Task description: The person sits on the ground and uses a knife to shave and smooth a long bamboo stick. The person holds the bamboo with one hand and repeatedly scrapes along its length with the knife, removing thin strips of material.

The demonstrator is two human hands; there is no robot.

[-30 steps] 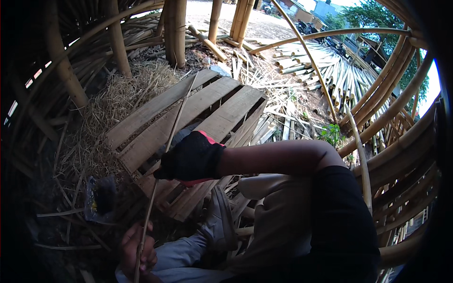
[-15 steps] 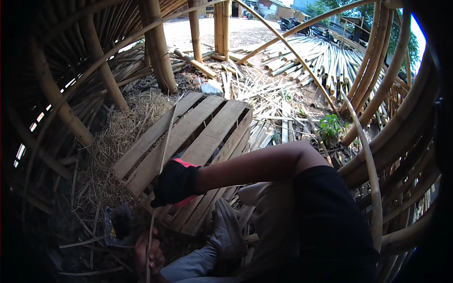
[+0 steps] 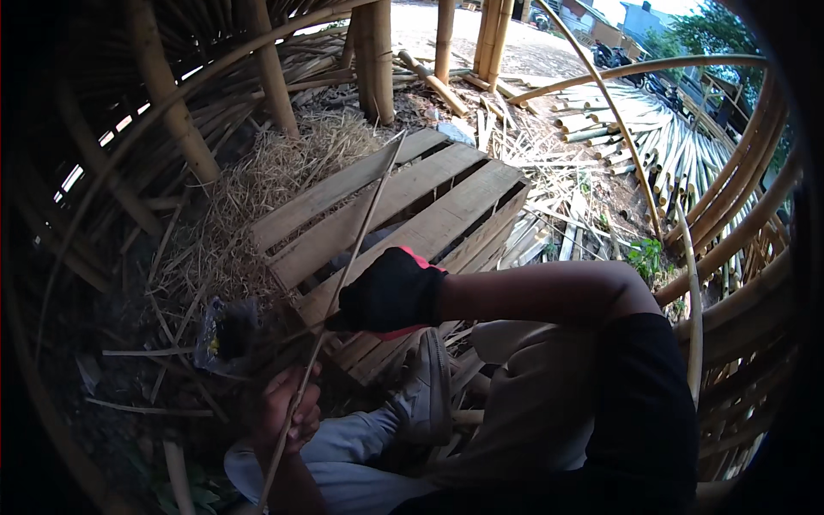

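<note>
A long thin bamboo strip (image 3: 369, 219) slants over the slatted wooden crate (image 3: 429, 210) and down toward my lap. Low in the view, my left hand (image 3: 292, 410) is bare, its fingers wrapped round the lower part of the strip. My right hand (image 3: 390, 292), in a black glove with red-pink parts, is closed right beside the strip, above my left hand. A small dark end shows at its fingers by the strip, but what it grips is hidden. My shoe (image 3: 427, 386) rests against the crate's near side.
Dry shavings (image 3: 249, 184) are heaped left of the crate. A clear plastic bag (image 3: 227, 335) with dark contents lies near my left hand. Bamboo posts (image 3: 373, 64) stand behind, curved poles (image 3: 695, 300) rise at the right, and stacked bamboo poles (image 3: 661, 137) lie far right.
The view has swung left, so the crate and surroundings sit further right and higher. My left hand shows more fully, still round the strip. My gloved right hand stays over the crate's near part.
</note>
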